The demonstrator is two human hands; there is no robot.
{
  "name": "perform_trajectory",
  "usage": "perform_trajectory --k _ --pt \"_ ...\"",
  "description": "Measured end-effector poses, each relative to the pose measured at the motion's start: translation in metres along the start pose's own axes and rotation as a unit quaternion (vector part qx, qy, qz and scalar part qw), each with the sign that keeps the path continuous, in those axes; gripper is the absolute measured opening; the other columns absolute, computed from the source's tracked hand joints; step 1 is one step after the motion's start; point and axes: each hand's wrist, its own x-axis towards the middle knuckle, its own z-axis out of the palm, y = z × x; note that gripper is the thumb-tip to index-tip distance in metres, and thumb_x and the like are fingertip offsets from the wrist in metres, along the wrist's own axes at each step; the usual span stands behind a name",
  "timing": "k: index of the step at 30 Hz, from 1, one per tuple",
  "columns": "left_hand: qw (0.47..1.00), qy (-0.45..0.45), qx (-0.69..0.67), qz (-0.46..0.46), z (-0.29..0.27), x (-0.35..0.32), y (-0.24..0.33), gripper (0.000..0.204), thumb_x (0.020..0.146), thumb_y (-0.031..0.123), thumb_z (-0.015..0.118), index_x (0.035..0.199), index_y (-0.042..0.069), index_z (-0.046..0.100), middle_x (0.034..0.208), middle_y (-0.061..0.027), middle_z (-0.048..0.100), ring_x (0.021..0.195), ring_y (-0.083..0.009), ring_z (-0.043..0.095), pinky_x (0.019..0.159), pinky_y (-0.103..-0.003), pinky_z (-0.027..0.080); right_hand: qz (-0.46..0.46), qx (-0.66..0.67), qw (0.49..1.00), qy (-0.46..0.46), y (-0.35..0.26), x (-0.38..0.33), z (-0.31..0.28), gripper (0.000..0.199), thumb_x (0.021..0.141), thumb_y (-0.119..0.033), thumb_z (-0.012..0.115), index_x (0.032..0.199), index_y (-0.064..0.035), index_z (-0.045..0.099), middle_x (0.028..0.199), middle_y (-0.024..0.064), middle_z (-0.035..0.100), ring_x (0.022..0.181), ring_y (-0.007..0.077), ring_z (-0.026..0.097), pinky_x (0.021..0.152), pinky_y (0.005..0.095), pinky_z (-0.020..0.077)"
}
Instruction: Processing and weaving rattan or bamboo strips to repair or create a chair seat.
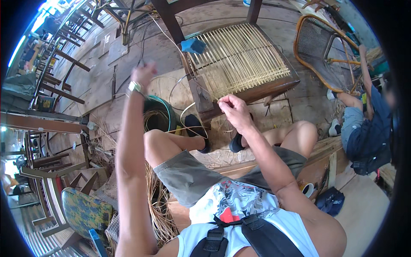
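In front of me a dark wooden chair [274, 89] has its seat strung with rows of pale cane strands [244, 51]. Toward its near left corner the seat opening has fewer strands. At the front rail my right hand [236, 113] pinches a thin cane strand with thumb and forefinger. My left hand [145, 73], wearing a wristwatch [134, 87], is raised left of the chair and smeared by motion; whether it holds a strand cannot be made out. A loose cane length [185, 112] curls below the left corner. On the seat's far left lies a blue piece of cloth or sponge [193, 46].
A green-rimmed bucket [170, 112] with cane strands stands between my left arm and the chair. Bundled cane [159, 214] lies by my left thigh. Chair frames [70, 64] crowd the left. At right, another person [364, 124] handles a rattan chair [314, 43].
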Motion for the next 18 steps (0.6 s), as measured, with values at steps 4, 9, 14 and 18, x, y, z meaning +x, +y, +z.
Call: perform_trajectory --k 4,9,14,18 --pt "0.974 -0.004 -0.200 -0.104 0.089 -0.111 0.026 0.042 0.089 0.041 0.069 0.104 0.002 0.069 0.069 -0.0025 0.064 0.059 -0.0088 0.057 0.056 -0.027 0.047 -0.049 -0.042 0.997 0.035 0.009 0.020 0.004 0.019 0.091 -0.018 0.064 0.098 -0.0010 0.067 0.083 0.0027 0.066 0.071 0.0101 0.057 0.065 0.0266 0.0477" --pt "0.985 -0.097 -0.103 -0.095 0.101 -0.162 0.058 0.043 0.094 0.039 0.059 0.107 -0.001 0.066 0.076 -0.0123 0.072 0.070 -0.0214 0.070 0.067 -0.034 0.053 0.065 0.019 0.997 -0.034 -0.006 0.045 0.006 0.019 0.091 -0.021 0.065 0.094 -0.0018 0.064 0.080 0.0014 0.064 0.072 0.0095 0.059 0.065 0.0275 0.0505" --pt "0.994 -0.048 -0.053 -0.081 0.115 -0.175 0.071 0.031 0.094 0.031 0.055 0.096 0.002 0.066 0.077 -0.0161 0.070 0.079 -0.0336 0.069 0.074 -0.042 0.052 -0.019 -0.015 0.999 -0.047 -0.009 0.054 0.012 0.012 0.094 -0.016 0.062 0.096 -0.0033 0.063 0.076 -0.0032 0.056 0.056 0.0023 0.047 0.048 0.0200 0.0395" --pt "0.997 0.011 -0.052 -0.063 0.130 -0.180 0.064 0.028 0.091 0.028 0.058 0.096 0.001 0.065 0.079 -0.0185 0.069 0.076 -0.0339 0.068 0.071 -0.043 0.052 -0.078 -0.119 0.989 -0.039 -0.007 0.067 0.009 0.010 0.093 -0.015 0.062 0.092 -0.0053 0.065 0.074 -0.0057 0.055 0.063 0.0022 0.046 0.054 0.0210 0.0390"
